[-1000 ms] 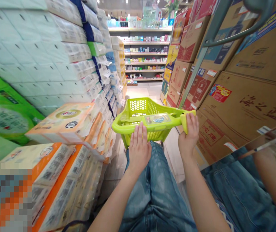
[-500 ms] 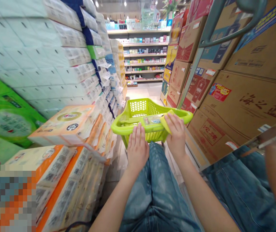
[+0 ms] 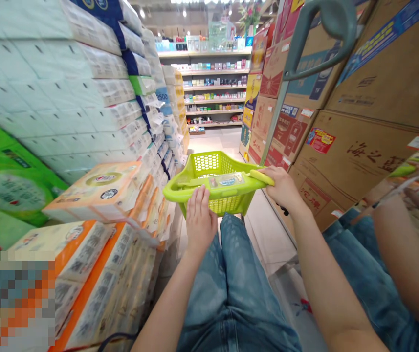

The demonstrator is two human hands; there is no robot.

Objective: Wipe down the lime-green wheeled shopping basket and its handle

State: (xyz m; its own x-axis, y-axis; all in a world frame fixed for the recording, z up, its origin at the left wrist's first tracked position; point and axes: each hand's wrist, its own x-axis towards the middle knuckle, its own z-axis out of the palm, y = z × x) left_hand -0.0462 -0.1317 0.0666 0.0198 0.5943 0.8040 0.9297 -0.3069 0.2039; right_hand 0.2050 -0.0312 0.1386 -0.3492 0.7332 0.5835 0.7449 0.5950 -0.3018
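Note:
A lime-green shopping basket (image 3: 214,201) with latticed walls stands in front of my knees, a clear label panel (image 3: 227,180) set in its near rim. My left hand (image 3: 201,215) rests against that rim, fingers stretched out straight and lying side by side; no object shows in it. At the right end of the rim my right hand (image 3: 280,188) closes on a yellow cloth (image 3: 261,177), pressing it to the plastic. Part of the cloth is hidden beneath the fingers.
Tissue packs (image 3: 95,178) and white paper stacks (image 3: 48,98) line the left side. Cardboard cartons (image 3: 370,146) are piled on the right, with a grey handle (image 3: 321,41) on a pole before them. Stocked shelves (image 3: 212,80) stand ahead. A mirror (image 3: 396,234) reflects my arm at right.
My right hand has slid the yellow cloth rightward along the rim to its right end. The left hand stays on the near rim. The view has shifted slightly.

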